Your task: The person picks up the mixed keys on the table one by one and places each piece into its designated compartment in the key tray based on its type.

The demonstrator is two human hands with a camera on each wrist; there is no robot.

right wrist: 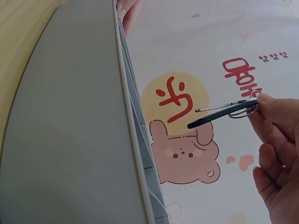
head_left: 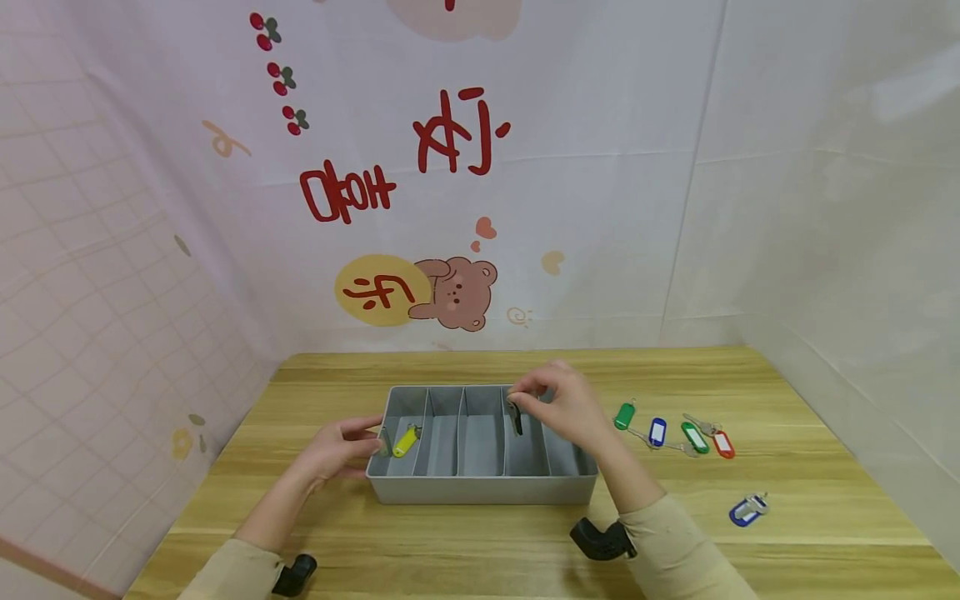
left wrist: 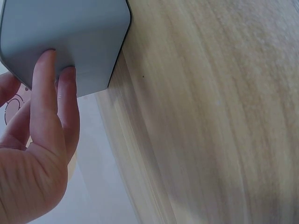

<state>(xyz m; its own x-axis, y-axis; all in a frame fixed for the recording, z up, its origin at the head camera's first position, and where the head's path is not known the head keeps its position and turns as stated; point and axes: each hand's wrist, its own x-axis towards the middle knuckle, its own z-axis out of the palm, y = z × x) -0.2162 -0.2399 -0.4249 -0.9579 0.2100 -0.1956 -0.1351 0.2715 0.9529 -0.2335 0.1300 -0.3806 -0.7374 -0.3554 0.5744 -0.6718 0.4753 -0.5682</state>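
A grey divided tray (head_left: 483,490) sits on the wooden table, its compartments side by side. My left hand (head_left: 341,450) holds the tray's left end, thumb at the rim and fingers (left wrist: 45,93) against the outer wall. Over the fourth compartment from the left, my right hand (head_left: 564,408) pinches a key ring between thumb and fingertips. From that ring hang a dark key tag (right wrist: 212,117) and a thin metal key (right wrist: 219,106), pointing down toward the tray. A yellow key tag (head_left: 406,442) lies in the leftmost compartment with its ring.
Right of the tray lie tagged keys: a green tag (head_left: 625,416), a blue tag (head_left: 657,431), another green tag (head_left: 694,437) and a red tag (head_left: 723,444). Nearer the front right is a blue tag with a key (head_left: 747,509). A printed white cloth (head_left: 600,250) hangs behind the table.
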